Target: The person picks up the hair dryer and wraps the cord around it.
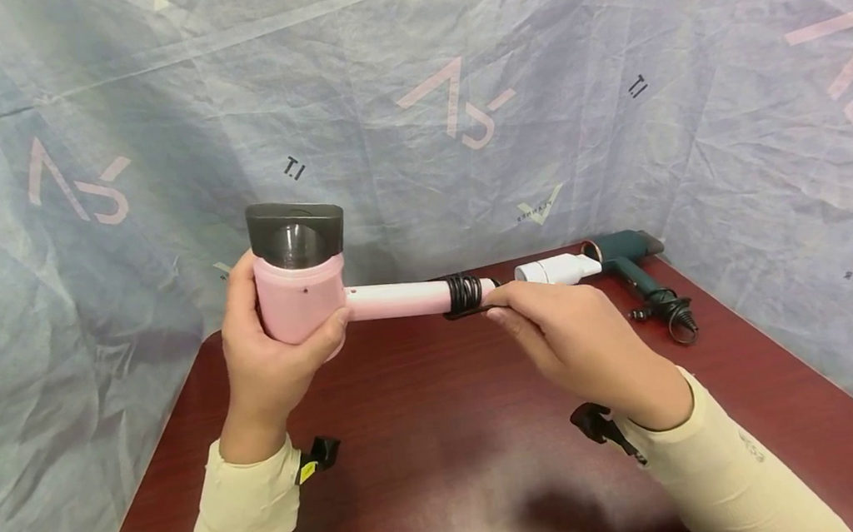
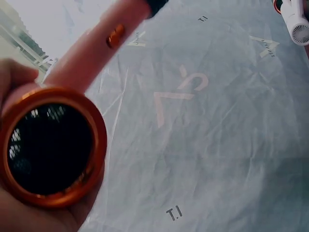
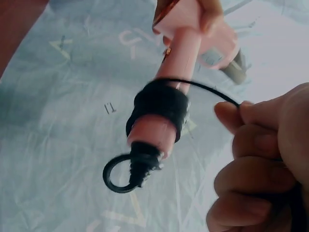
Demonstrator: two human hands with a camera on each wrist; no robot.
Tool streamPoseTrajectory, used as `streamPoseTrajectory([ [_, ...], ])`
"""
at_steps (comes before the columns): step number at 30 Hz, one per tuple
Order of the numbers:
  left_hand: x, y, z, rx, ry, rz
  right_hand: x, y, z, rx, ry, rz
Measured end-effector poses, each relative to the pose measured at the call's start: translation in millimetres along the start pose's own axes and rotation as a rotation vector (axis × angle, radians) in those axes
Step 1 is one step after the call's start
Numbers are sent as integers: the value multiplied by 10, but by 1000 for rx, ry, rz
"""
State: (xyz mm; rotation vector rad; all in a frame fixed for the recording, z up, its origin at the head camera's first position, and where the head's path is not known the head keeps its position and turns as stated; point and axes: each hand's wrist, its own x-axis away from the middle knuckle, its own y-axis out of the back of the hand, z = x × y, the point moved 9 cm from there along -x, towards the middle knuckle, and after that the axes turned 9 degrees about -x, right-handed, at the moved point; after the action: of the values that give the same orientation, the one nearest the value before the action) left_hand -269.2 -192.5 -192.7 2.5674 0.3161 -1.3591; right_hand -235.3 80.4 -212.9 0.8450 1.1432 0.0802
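A pink hair dryer (image 1: 301,301) with a dark nozzle (image 1: 296,230) is held up over the table, its handle (image 1: 399,299) pointing right. My left hand (image 1: 271,345) grips the dryer's body, thumb across its near side. In the left wrist view the orange-rimmed rear end (image 2: 53,193) and an orange switch (image 2: 116,36) show. Black cord (image 3: 159,104) is wound in several turns round the handle near its end. With thumb and forefinger my right hand (image 1: 575,334) pinches a stretch of that cord, drawn out from the coil; in the right wrist view the other fingers curl over more cord.
At the back right of the dark red table (image 1: 425,433) lie a white hair dryer (image 1: 558,270) and a dark green hair dryer (image 1: 624,249) with its cord bundled at the handle. Grey printed sheeting (image 1: 385,119) hangs behind and along both sides.
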Motion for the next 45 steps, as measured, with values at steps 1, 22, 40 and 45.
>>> streamPoseTrajectory([
  [1,-4,-14,-6,17,-2,18,-6,29,2,-8,14,-17],
  [22,24,-42,58,313,-103,233,-113,196,-22,-251,166,-135],
  [40,3,-36,-127,537,-134,129,-72,-159,-235,-367,-11,-12],
  [45,8,-2,-43,532,-101,39,-12,-346,-173,-202,-22,34],
])
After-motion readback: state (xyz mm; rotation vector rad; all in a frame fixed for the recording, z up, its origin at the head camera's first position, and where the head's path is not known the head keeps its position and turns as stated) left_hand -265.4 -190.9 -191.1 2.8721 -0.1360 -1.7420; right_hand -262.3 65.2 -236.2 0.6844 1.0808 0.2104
